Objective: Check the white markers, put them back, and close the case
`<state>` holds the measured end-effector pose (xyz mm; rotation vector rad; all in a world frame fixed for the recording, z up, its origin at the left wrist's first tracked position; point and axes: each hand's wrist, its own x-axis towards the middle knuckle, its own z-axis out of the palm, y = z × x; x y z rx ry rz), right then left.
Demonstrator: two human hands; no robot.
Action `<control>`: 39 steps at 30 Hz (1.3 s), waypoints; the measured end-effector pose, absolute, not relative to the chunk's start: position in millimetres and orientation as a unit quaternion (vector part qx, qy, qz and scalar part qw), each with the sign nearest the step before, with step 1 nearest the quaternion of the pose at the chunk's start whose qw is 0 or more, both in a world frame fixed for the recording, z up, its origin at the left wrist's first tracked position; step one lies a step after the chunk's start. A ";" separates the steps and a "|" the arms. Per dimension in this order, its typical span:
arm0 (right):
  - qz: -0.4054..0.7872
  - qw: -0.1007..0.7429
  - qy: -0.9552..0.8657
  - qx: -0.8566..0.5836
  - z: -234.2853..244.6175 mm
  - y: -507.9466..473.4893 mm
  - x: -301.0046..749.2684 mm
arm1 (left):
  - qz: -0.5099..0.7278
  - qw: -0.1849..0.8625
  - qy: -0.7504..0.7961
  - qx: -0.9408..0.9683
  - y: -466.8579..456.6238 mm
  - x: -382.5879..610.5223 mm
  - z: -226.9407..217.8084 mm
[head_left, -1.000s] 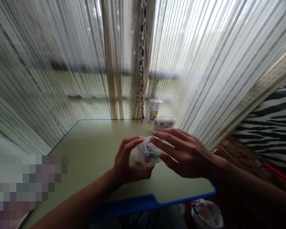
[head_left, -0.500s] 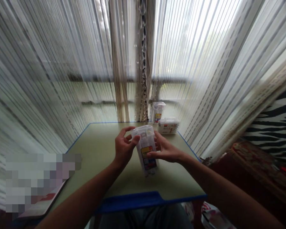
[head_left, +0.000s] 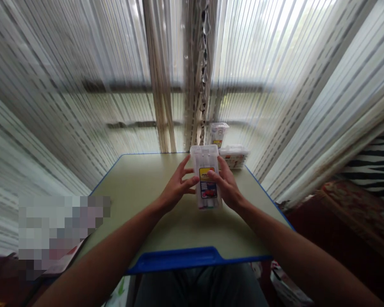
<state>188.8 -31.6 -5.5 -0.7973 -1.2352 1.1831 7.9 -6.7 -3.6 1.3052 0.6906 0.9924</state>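
Observation:
A clear plastic marker case stands nearly upright between my two hands, above the table. Its lid is closed, a yellow and dark blue label is on its front, and whitish marker-like sticks with coloured ends show through the wall. My right hand grips the right side, with the thumb lying over the label. On the left side, my left hand has its thumb against the case's edge and its fingers spread toward and behind it. Some fingertips are hidden by the case.
At the table's back right stand a similar upright clear case and a low white box. A blue tray edge runs along the front. String curtains hang behind. A blurred-out item lies left.
The case has moved right and straightened from a tilt, its label now facing me. My left hand has slid from its upper corner down its left side. The view has shifted slightly.

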 end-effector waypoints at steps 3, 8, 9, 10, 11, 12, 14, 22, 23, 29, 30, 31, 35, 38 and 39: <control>0.492 0.603 -0.520 -0.351 -9.2 -28.1 190.7 | 0.360 0.671 0.289 0.580 -13.1 11.7 -5.3; 0.490 0.580 -0.539 -0.364 -17.8 -23.9 193.5 | 0.369 0.684 0.292 0.557 -16.8 14.6 -5.8; 0.496 0.575 -0.541 -0.362 -19.1 -23.4 194.9 | 0.377 0.684 0.290 0.554 -16.3 14.5 -6.0; 0.503 0.573 -0.540 -0.357 -20.2 -23.0 196.5 | 0.384 0.684 0.286 0.551 -15.5 14.1 -6.1; 0.510 0.571 -0.538 -0.354 -21.1 -22.7 198.1 | 0.391 0.685 0.281 0.547 -14.6 13.6 -6.1; 0.516 0.568 -0.535 -0.352 -21.8 -22.5 199.6 | 0.400 0.686 0.274 0.543 -13.6 13.0 -6.0; 0.524 0.563 -0.532 -0.355 -22.8 -22.2 201.5 | 0.418 0.689 0.259 0.533 -11.7 11.6 -5.7; 0.563 0.519 -0.547 -0.337 -24.5 -24.4 198.6 | 0.457 0.680 0.239 0.521 -6.7 6.2 -7.5; 0.567 0.515 -0.552 -0.330 -24.1 -25.2 198.3 | 0.456 0.678 0.242 0.523 -6.2 5.6 -7.9; 0.568 0.500 -0.582 -0.298 -19.0 -30.2 197.9 | 0.449 0.658 0.252 0.550 -5.2 3.3 -6.2; 0.567 0.502 -0.581 -0.299 -18.2 -30.7 197.7 | 0.450 0.655 0.253 0.552 -5.4 3.1 -5.4; 0.568 0.502 -0.579 -0.300 -17.5 -31.1 197.6 | 0.451 0.652 0.255 0.553 -5.7 3.0 -4.5; 0.566 0.500 -0.578 -0.310 -15.9 -31.1 197.0 | 0.455 0.651 0.250 0.554 -6.6 2.1 -1.2; 0.548 0.505 -0.584 -0.322 -17.1 -30.3 196.7 | 0.459 0.646 0.247 0.557 -6.6 1.4 0.4; 0.539 0.509 -0.587 -0.326 -18.1 -30.0 196.5 | 0.461 0.642 0.249 0.559 -6.4 1.3 0.9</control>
